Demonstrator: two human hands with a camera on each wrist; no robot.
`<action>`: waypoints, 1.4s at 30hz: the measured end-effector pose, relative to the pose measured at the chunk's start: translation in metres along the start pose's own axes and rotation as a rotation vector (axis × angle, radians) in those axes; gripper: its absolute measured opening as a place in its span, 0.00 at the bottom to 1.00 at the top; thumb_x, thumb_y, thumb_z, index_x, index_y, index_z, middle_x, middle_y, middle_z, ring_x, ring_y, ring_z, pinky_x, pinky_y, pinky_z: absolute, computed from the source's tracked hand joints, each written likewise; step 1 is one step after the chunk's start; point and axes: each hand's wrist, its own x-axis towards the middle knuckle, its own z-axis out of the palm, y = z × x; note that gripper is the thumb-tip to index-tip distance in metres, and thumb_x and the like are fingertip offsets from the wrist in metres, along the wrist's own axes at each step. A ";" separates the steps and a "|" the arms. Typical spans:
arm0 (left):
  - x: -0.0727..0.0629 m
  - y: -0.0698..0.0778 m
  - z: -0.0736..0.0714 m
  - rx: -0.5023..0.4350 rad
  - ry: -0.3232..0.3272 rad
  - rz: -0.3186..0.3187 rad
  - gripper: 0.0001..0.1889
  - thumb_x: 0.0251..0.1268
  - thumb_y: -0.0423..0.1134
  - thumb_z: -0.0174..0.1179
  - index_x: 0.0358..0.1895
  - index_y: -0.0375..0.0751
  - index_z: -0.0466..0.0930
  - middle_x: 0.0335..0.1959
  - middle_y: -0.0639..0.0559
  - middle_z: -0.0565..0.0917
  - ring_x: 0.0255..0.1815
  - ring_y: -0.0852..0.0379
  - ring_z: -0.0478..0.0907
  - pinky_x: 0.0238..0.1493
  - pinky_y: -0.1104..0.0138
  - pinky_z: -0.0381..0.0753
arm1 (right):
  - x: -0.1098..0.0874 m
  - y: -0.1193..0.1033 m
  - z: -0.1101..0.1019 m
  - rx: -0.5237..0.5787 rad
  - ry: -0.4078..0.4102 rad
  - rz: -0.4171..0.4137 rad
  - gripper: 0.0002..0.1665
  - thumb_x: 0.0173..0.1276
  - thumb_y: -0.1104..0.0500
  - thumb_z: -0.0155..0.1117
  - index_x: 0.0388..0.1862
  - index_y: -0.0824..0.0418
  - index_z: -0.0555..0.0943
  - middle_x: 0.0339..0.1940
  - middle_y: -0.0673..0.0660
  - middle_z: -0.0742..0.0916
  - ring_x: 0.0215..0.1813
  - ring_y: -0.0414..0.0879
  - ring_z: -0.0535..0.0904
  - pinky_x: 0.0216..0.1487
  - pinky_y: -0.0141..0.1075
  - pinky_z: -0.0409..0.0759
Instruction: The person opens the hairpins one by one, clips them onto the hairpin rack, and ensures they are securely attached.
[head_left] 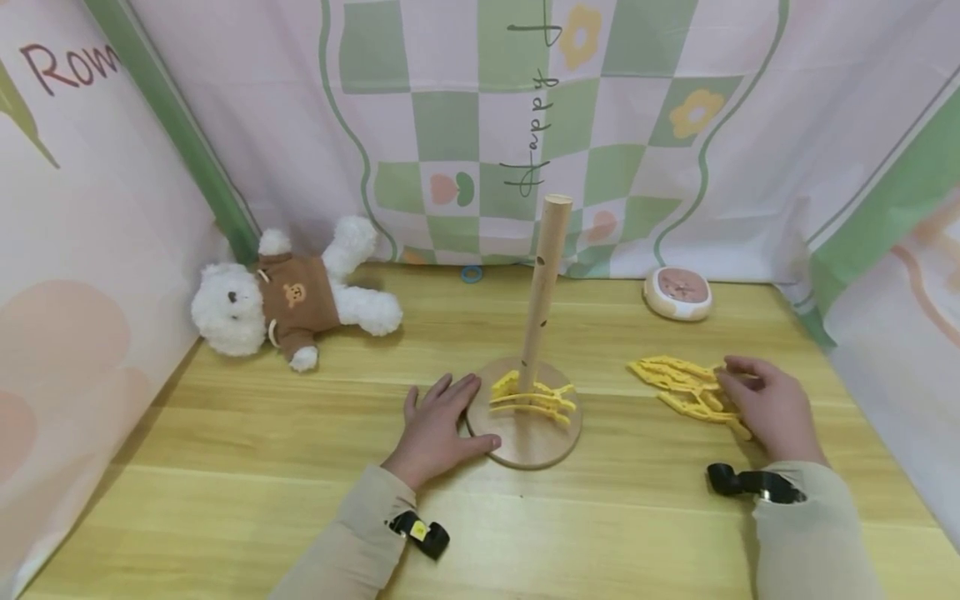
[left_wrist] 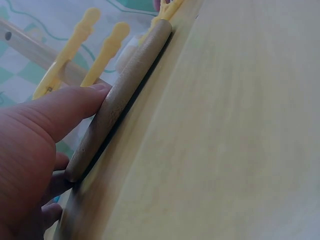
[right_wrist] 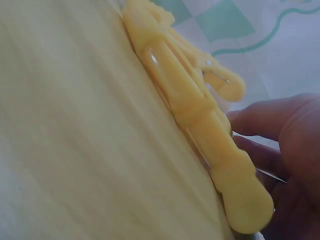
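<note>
On the table stands a light wooden pole (head_left: 545,283) with small dark holes, fixed in a round wooden base (head_left: 532,450). Several yellow plastic pieces (head_left: 525,402) with knobbed ends lie around the pole's foot. My left hand (head_left: 438,432) rests at the left edge of this base, its fingers spread and its thumb on the rim (left_wrist: 117,100). To the right, a pile of yellow plastic pieces (head_left: 686,387) lies on the table. My right hand (head_left: 772,408) pinches at the pile's right end. One knobbed piece (right_wrist: 215,140) hides part of these fingers in the right wrist view.
A white plush bear (head_left: 300,292) in a brown top lies at the back left. Against the back cloth is a small blue ring (head_left: 471,273). A round white and pink device (head_left: 678,293) sits at the back right. Printed curtains surround the table (head_left: 600,533).
</note>
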 end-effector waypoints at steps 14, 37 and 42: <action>0.000 0.000 0.000 0.002 -0.005 0.001 0.49 0.57 0.67 0.66 0.78 0.48 0.61 0.78 0.54 0.63 0.80 0.43 0.51 0.73 0.35 0.33 | 0.004 0.002 -0.002 -0.033 -0.122 -0.069 0.36 0.73 0.49 0.63 0.68 0.74 0.70 0.59 0.76 0.76 0.53 0.65 0.74 0.47 0.54 0.73; -0.001 0.000 -0.001 -0.025 0.007 0.008 0.48 0.57 0.65 0.68 0.78 0.47 0.62 0.77 0.53 0.64 0.80 0.43 0.52 0.72 0.35 0.33 | -0.015 -0.059 0.004 0.148 -0.011 -0.197 0.28 0.66 0.45 0.72 0.58 0.62 0.83 0.41 0.44 0.86 0.38 0.36 0.78 0.35 0.24 0.76; -0.001 0.001 0.000 -0.027 0.006 0.000 0.48 0.57 0.66 0.67 0.78 0.48 0.62 0.78 0.53 0.64 0.80 0.44 0.51 0.73 0.36 0.32 | -0.018 -0.075 0.013 0.147 -0.068 -0.249 0.23 0.67 0.48 0.71 0.54 0.61 0.84 0.37 0.52 0.86 0.34 0.41 0.76 0.31 0.29 0.76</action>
